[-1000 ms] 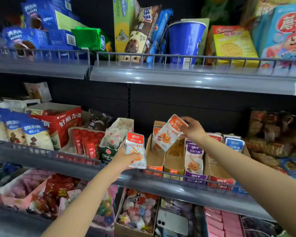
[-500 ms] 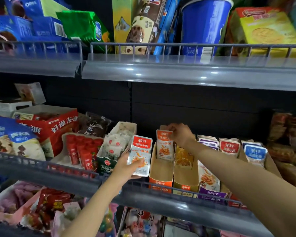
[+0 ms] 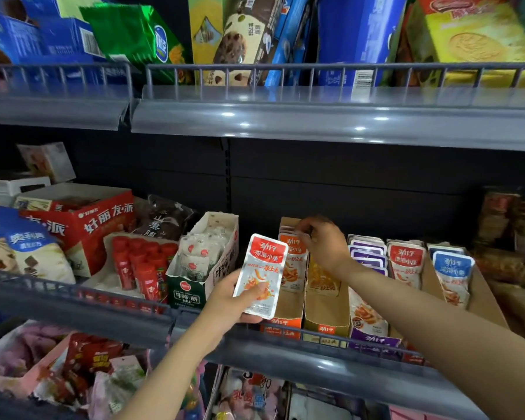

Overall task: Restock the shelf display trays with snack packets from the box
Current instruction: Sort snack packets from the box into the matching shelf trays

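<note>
1. My left hand point(image 3: 228, 301) holds a red packet point(image 3: 261, 268). My thumb is on its front and my fingers are behind it.
2. The red packet stands up tall and leans a little to the right. It is just in front of the orange tray point(image 3: 287, 310).
3. My right hand point(image 3: 323, 245) curls its fingers over the top of an orange packet point(image 3: 293, 265) in that tray.
4. The other red packets point(image 3: 405, 262) stand off to the right, past my right arm.
5. I think my red packet goes there. My right hand is nearer.
</note>
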The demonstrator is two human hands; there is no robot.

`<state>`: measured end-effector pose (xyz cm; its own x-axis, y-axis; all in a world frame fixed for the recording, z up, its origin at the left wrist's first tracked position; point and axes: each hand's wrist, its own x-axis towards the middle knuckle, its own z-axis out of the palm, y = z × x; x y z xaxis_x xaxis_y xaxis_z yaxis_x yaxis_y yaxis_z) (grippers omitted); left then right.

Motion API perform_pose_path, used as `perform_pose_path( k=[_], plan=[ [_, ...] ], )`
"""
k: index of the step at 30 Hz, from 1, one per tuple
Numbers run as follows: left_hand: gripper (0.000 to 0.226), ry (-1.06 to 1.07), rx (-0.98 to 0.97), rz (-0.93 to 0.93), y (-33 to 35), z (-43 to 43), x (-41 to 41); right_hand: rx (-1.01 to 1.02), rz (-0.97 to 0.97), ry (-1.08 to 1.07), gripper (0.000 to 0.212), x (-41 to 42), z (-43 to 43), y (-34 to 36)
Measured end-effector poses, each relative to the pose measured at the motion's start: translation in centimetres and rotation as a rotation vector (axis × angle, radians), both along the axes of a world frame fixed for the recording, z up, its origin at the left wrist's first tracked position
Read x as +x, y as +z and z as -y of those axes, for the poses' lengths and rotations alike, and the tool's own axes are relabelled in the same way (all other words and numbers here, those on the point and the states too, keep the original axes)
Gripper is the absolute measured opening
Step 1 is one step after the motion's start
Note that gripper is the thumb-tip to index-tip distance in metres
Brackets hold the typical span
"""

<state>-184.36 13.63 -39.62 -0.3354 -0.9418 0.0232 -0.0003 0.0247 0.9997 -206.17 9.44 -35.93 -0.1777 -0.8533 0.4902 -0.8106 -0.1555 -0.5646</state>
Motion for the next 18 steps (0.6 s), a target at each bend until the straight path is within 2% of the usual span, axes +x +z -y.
perform_pose_path(
  k=[3, 6, 10, 18],
  plan=[
    [0.015, -0.053, 0.014, -0.025, 0.8, -0.8, -1.2, 0.033, 0.312, 0.16, 0.025, 0.6, -3.0, 1.2],
    [0.025, -0.116, 0.046, -0.025, 1.5, -1.5, -3.3, 0.256, 0.551, 0.328, 0.026, -0.3, -6.0, 2.3],
    [0.03, -0.187, 0.078, -0.02, 1.9, -2.8, -6.8, 0.33, 0.664, 0.359, 0.038, -3.8, -9.1, 2.8],
    [0.023, -0.311, -0.01, 0.042, 3.4, -6.1, -15.2, 0.295, 0.68, 0.273, 0.036, -12.5, -13.7, 3.4]
  ],
)
